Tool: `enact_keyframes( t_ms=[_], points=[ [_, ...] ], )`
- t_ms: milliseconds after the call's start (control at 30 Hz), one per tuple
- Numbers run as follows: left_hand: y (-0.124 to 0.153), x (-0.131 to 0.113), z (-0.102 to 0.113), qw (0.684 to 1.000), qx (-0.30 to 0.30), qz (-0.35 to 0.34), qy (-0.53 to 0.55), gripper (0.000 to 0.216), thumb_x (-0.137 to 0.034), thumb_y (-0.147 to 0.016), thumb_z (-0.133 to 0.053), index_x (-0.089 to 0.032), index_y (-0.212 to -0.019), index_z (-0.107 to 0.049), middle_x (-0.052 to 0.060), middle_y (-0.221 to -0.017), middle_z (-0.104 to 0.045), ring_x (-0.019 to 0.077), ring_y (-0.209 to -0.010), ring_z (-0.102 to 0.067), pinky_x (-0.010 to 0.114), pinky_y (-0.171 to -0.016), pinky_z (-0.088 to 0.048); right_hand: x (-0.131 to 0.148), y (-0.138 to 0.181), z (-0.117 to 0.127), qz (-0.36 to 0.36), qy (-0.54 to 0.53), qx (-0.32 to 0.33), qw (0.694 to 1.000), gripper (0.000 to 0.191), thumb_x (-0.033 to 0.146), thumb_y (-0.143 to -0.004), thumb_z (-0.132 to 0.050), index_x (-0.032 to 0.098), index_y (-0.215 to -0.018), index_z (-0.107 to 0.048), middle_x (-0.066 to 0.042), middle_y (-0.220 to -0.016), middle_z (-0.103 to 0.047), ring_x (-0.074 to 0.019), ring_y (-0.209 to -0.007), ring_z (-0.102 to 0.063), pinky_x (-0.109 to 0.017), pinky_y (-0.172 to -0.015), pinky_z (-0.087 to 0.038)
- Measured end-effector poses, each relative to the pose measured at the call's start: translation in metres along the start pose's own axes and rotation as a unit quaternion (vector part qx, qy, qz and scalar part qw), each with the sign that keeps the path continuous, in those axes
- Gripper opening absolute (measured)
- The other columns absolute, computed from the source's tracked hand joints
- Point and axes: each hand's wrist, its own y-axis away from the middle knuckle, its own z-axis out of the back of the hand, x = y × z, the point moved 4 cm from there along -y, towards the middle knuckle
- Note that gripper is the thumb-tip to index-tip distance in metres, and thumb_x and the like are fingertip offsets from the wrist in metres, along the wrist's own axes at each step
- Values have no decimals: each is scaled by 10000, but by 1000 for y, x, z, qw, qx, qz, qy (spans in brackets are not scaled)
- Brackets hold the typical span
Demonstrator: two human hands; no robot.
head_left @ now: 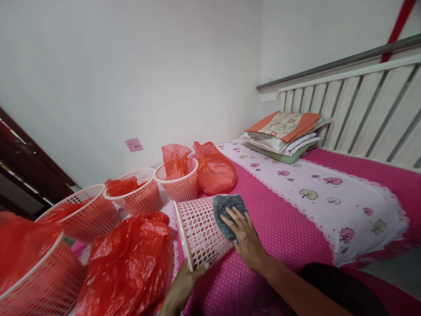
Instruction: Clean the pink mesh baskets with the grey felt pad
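Note:
A pale pink plastic mesh basket point(197, 221) lies tipped on its side, its rim facing left. My left hand point(188, 281) grips the lower part of the rim, its fingers partly hidden by the basket. Against the basket's base end, my right hand point(242, 235) presses a dark grey cloth point(226, 206), fingers spread over the fabric. Just left of this basket is a crumpled red plastic bag point(131, 259). Behind it sits a rounded red plastic bag point(217, 171).
Several similar baskets stand along the left, including one point(179, 186) by the wall, with red bags inside. The bed has a pink dotted cover point(263, 219) and a white tree-print runner point(296, 186). Folded bedding point(286, 131) is stacked near the slatted white headboard point(368, 105).

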Motion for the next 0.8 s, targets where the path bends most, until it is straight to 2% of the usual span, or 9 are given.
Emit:
enact_keyframes(
  t_ms=[67, 133, 233, 300, 433, 533, 667, 800],
  points=[
    [0, 3, 1, 1000, 18, -7, -3, 571, -531, -764, -904, -188, -1214, -825, 170, -1358, -802, 400, -1364, -688, 565, -1280, -414, -15, -3, -1, -46, 3, -16, 999, 855, 29, -862, -493, 313, -1666, -438, -75, -1762, -400, -328, -1653, -278, -703, -1307, -252],
    [-1, 4, 3, 999, 32, -13, 16, 672, -497, -734, -934, -180, -1306, -780, 183, -1376, -790, 401, -1369, -687, 567, -1278, -421, -23, -4, -3, -58, 2, -17, 998, 831, 39, -875, -509, 306, -1660, -447, -82, -1759, -402, -333, -1644, -294, -687, -1300, -288],
    [-2, 0, 11, 997, -29, -24, 72, 844, -490, -678, -975, -150, -1403, -706, 224, -1405, -765, 417, -1355, -696, 587, -1259, -441, -25, -4, -5, -50, 4, -20, 999, 840, 26, -868, -501, 311, -1657, -448, -72, -1760, -395, -329, -1645, -293, -677, -1303, -294],
    [-3, -4, 12, 992, -71, -34, 97, 875, -476, -667, -986, -136, -1416, -688, 240, -1395, -766, 426, -1357, -692, 589, -1243, -461, -21, -2, -6, -45, 9, -25, 999, 844, 26, -863, -497, 310, -1656, -447, -74, -1761, -392, -331, -1647, -289, -682, -1303, -290],
    [-5, -8, -3, 992, -67, -25, 102, 787, -410, -683, -977, -144, -1380, -724, 218, -1337, -800, 420, -1338, -706, 570, -1224, -490, -16, 1, -6, -45, 15, -24, 999, 872, 20, -828, -506, 307, -1650, -456, -86, -1756, -400, -337, -1643, -305, -673, -1300, -304],
    [-7, -7, -11, 992, -66, -20, 105, 677, -416, -741, -928, -143, -1336, -756, 208, -1313, -813, 410, -1327, -715, 578, -1242, -467, -19, 3, -6, -45, 10, -23, 999, 842, 32, -854, -500, 312, -1647, -461, -86, -1751, -407, -331, -1633, -328, -668, -1298, -315],
    [-5, -2, -7, 995, -68, -22, 72, 625, -427, -762, -899, -147, -1307, -775, 209, -1356, -794, 410, -1346, -702, 593, -1268, -429, -36, 1, -8, -59, -15, -58, 996, 779, 87, -920, -510, 311, -1662, -432, -80, -1760, -384, -325, -1644, -304, -646, -1304, -332],
    [3, 9, -2, 998, -53, -17, 11, 566, -507, -811, -836, -184, -1274, -798, 188, -1447, -750, 410, -1417, -648, 597, -1311, -360, -57, -5, -12, -76, -58, -113, 989, 622, 252, -1044, -502, 283, -1662, -431, -123, -1760, -371, -333, -1645, -311, -633, -1296, -370]
  ],
)
